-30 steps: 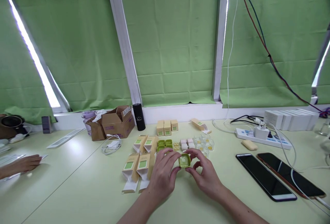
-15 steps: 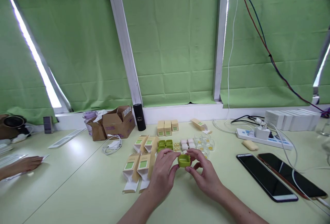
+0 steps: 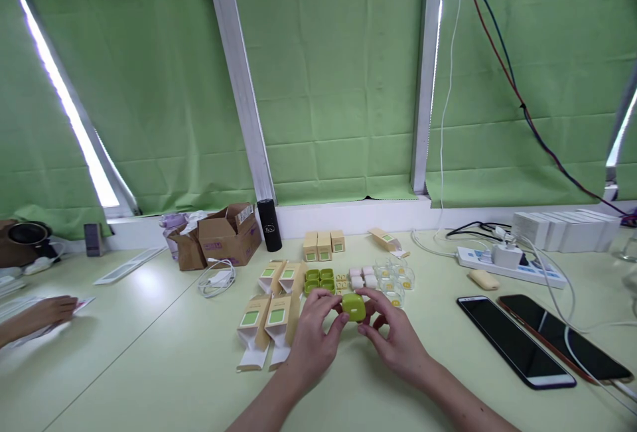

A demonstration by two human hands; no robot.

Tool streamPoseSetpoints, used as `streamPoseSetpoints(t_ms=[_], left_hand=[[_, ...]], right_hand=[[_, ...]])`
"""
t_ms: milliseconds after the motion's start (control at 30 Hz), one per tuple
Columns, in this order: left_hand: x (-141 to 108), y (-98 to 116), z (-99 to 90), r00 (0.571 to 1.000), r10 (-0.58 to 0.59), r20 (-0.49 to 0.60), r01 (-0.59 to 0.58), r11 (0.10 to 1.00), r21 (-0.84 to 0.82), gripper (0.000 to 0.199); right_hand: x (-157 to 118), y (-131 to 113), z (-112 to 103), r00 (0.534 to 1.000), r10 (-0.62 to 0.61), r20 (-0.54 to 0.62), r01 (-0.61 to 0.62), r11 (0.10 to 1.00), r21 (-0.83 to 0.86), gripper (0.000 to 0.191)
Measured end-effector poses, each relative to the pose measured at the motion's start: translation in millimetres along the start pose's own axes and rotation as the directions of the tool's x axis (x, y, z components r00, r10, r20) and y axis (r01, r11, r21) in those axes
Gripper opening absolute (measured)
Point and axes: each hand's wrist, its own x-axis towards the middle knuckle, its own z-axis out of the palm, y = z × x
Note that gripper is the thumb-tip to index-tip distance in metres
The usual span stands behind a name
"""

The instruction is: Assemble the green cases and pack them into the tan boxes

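My left hand (image 3: 318,329) and my right hand (image 3: 391,329) pinch a small green square cup (image 3: 353,308) between their fingertips, just above the table. Its closed outer face, with a small pale slot, is turned toward me. Right behind it lie several matching green cups (image 3: 319,279), some small yellow square pieces (image 3: 341,281), pale pink-white blocks (image 3: 362,277) and clear domed covers (image 3: 395,279) with yellow centres. To the left of my left hand lie open kraft boxes (image 3: 253,319) with green labels and white flaps.
Three closed kraft boxes (image 3: 324,246) stand at the back; another box (image 3: 384,239) lies behind the covers. Two phones (image 3: 515,340), a power strip (image 3: 512,269) and loose cables are on the right. A cardboard box (image 3: 229,236) and black cylinder (image 3: 269,226) stand back left. Another person's hand (image 3: 60,310) is far left.
The green cup has been turned over in my fingers: its hollow faced me before, its closed side does now. At far left, the other person's hand has shifted slightly leftward.
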Motion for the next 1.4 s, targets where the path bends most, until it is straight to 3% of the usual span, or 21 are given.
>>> streamPoseSetpoints(t_ms=[200,433,767,933,1100,1233,1400], left_hand=[[0.4,0.4,1.3,0.998,-0.038,0.041,0.039,0.999,-0.027,0.028],[-0.6,-1.9,-1.6,0.997,0.0,0.075,0.002,1.0,-0.028,0.032],[-1.1,-3.5,-6.0,0.991,0.023,0.131,-0.029,0.999,0.04,0.009],[-2.9,-1.8,-5.6,0.994,0.012,0.113,-0.023,0.995,0.101,0.029],[-4.1,0.0,-4.8,0.973,0.148,0.177,-0.17,0.979,0.113,0.051],[-3.9,4.3,-6.5,0.951,0.209,0.226,-0.237,0.966,0.105,0.054],[-3.6,5.7,-7.6,0.956,0.188,0.228,-0.202,0.979,0.04,0.052]], right_hand=[[2.6,2.7,0.8,0.999,0.043,-0.007,-0.043,0.999,0.025,0.041],[2.4,3.0,0.7,0.997,0.074,0.024,-0.076,0.992,0.103,0.043],[0.4,-2.9,-2.9,0.99,0.117,0.079,-0.134,0.953,0.27,0.041],[1.1,-1.8,-1.6,0.986,0.119,0.113,-0.152,0.923,0.354,0.039],[1.3,-1.1,-0.6,0.982,0.132,0.135,-0.172,0.918,0.356,0.04],[1.7,-3.8,-0.5,0.98,0.124,0.153,-0.169,0.927,0.336,0.038],[2.2,-2.5,1.7,0.981,0.117,0.156,-0.158,0.945,0.285,0.038]])
